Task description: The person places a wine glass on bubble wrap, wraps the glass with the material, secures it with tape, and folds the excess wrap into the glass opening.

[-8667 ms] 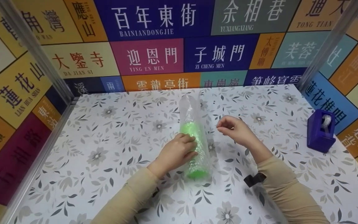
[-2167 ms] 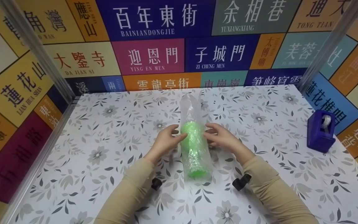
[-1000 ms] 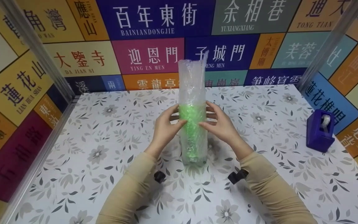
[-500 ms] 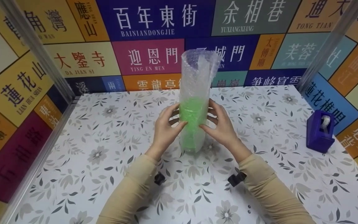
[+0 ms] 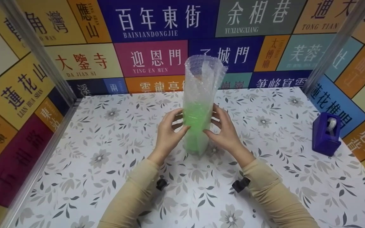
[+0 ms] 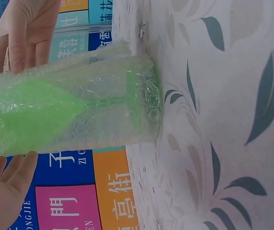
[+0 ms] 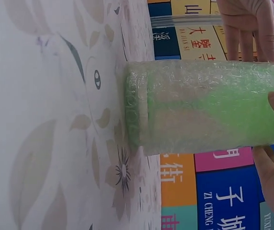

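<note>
A green goblet shows through a rolled tube of clear bubble wrap. Its bowl, thin stem and flat foot are visible in the left wrist view. The tube stands upright on the table, its open top end rising well above the green. My left hand holds the wrapped goblet from the left, thumb at the front and fingers curving behind. From the right, my right hand grips it the same way, at about the same height. The wrap partly hides the far fingers of both hands.
A purple tape dispenser with a roll of clear tape stands at the table's right edge. Printed panels with street names wall off the back and both sides. The table has a white floral cover.
The wrapped goblet lay on the table with only my left hand on it. Both hands then took hold of it, raised it and stood it upright. In the last half second it has barely moved.
</note>
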`<state>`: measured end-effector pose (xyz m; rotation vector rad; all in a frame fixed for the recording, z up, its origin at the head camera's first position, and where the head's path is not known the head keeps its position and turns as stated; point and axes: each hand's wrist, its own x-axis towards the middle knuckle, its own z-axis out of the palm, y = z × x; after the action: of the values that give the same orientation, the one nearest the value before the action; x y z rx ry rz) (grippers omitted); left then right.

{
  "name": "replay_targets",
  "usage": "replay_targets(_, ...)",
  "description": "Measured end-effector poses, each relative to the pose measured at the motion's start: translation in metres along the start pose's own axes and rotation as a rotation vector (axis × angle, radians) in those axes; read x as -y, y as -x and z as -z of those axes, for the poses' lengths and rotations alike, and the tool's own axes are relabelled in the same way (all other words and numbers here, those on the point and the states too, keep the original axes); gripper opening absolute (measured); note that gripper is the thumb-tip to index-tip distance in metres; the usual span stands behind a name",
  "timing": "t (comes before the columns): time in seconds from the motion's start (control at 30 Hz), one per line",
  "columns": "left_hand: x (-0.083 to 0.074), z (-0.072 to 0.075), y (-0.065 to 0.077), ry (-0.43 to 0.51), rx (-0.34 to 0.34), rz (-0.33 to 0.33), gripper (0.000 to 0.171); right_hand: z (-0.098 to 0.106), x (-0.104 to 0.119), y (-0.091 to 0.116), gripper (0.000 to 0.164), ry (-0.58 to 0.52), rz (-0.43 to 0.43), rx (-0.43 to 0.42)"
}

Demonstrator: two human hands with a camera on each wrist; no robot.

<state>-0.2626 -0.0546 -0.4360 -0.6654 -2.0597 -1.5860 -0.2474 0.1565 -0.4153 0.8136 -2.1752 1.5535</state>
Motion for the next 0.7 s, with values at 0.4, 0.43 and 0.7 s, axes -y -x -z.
replay_targets(0.4,-0.008,0.007,-0.003,-0.299,-0.072,-0.332,0.049,0.001,0.001,0.000,0.082,0.012,0.002,0.000)
replay_targets(0.43,-0.010,0.007,-0.003,-0.322,-0.079,-0.367,0.049,0.001,0.001,0.000,0.082,0.014,0.000,0.002)
replay_targets(0.7,-0.014,0.007,-0.004,-0.433,-0.062,-0.559,0.045,0.001,-0.001,0.001,0.081,0.023,0.008,0.004)
